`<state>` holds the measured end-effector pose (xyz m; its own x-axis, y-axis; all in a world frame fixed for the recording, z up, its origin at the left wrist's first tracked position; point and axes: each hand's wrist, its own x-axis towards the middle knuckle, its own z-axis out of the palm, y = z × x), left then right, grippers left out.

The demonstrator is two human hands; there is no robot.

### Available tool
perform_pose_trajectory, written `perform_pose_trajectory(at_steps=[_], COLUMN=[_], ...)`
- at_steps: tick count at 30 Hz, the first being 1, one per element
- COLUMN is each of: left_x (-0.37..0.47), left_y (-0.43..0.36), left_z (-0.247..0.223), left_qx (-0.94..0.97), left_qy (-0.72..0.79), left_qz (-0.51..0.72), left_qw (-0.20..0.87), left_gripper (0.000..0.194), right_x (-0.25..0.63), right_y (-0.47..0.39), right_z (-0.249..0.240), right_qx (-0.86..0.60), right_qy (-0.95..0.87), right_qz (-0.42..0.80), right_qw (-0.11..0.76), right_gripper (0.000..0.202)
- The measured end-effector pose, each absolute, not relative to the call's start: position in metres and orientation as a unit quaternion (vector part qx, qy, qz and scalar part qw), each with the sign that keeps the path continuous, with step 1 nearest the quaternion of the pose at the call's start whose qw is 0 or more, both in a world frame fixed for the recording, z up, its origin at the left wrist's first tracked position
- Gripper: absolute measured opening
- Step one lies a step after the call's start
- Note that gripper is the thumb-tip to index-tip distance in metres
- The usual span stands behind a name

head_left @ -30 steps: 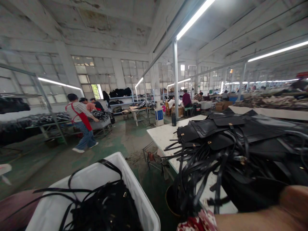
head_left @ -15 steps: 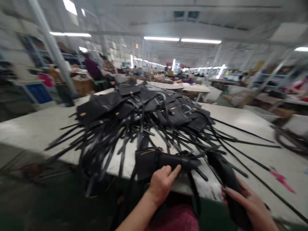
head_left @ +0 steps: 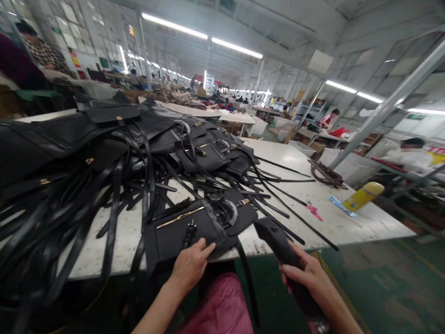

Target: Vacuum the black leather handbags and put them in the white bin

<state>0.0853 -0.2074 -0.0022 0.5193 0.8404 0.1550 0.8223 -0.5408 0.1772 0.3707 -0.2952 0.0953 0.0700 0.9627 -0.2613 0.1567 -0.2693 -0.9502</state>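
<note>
A black bag (head_left: 174, 236) lies flat at the table's front edge, with a gold zipper, a black strap and a wrapped handle ring on it. My left hand (head_left: 191, 264) is closed on the bag's near edge, its thumb stretched to the right over the fabric. In my right hand (head_left: 306, 273) is a black hand-held tool (head_left: 278, 243) with an angled head; its exact kind is hard to tell. The fingers wrap round its grip, and the head points up and left, just beside the bag's right end.
A big pile of black bags (head_left: 104, 120) with long loose straps covers the left and back of the white table (head_left: 281, 157). Toward the right are small pink-handled scissors (head_left: 314, 210), a yellow bottle (head_left: 365, 195), a blue packet (head_left: 342, 206) and a coiled cord (head_left: 325, 174).
The view has turned to the right. The bag under my left hand now lies flatter with its front showing. The tool's head has come nearer to the bag.
</note>
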Motion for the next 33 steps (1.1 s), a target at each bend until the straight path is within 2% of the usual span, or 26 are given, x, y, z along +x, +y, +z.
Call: perform_pose_trajectory(at_steps=[2,5,11,13,17,19,22,24,25,27,29,33], left_x=[0.084,0.084,0.087,0.091,0.103,0.104,0.091,0.074,0.063,0.043,0.028,0.019], left_y=[-0.209,-0.212,-0.211,-0.215,-0.247,-0.276,-0.322,-0.344,-0.35,-0.352,-0.342,-0.316], left_z=[-0.006,-0.014,-0.013,-0.01,-0.017,-0.03,-0.054,-0.064,-0.066,-0.061,-0.05,-0.023], left_qx=[0.877,0.881,0.883,0.882,0.842,0.828,0.773,0.605,0.479,0.236,0.098,0.074], left_qy=[0.461,0.449,0.451,0.456,0.521,0.526,0.482,0.524,0.563,0.608,0.598,0.555], left_qz=[0.123,0.145,0.125,0.117,0.139,0.179,0.273,0.36,0.409,0.498,0.558,0.577], left_qw=[0.049,0.038,0.032,0.026,0.019,0.08,0.309,0.479,0.535,0.572,0.566,0.594], left_gripper=[0.041,0.039,0.046,0.046,0.056,0.061,0.045,0.033,0.035,0.046,0.052,0.044], right_x=[0.363,0.346,0.319,0.311,0.302,0.301,0.297,0.288,0.282,0.269,0.258,0.246], right_y=[-0.296,-0.287,-0.237,-0.221,-0.211,-0.216,-0.232,-0.243,-0.249,-0.258,-0.265,-0.273], right_z=[0.089,0.068,0.047,0.054,0.073,0.081,0.09,0.094,0.096,0.1,0.103,0.101], right_qx=[-0.589,-0.546,-0.513,-0.524,-0.535,-0.535,-0.521,-0.497,-0.487,-0.47,-0.463,-0.448], right_qy=[-0.461,-0.447,-0.48,-0.494,-0.493,-0.497,-0.512,-0.514,-0.516,-0.524,-0.529,-0.552], right_qz=[0.563,0.629,0.645,0.617,0.543,0.553,0.61,0.644,0.656,0.671,0.683,0.691], right_qw=[0.351,0.327,0.302,0.318,0.418,0.401,0.307,0.27,0.258,0.232,0.197,0.13], right_gripper=[0.078,0.078,0.076,0.076,0.081,0.082,0.079,0.078,0.077,0.076,0.076,0.077])
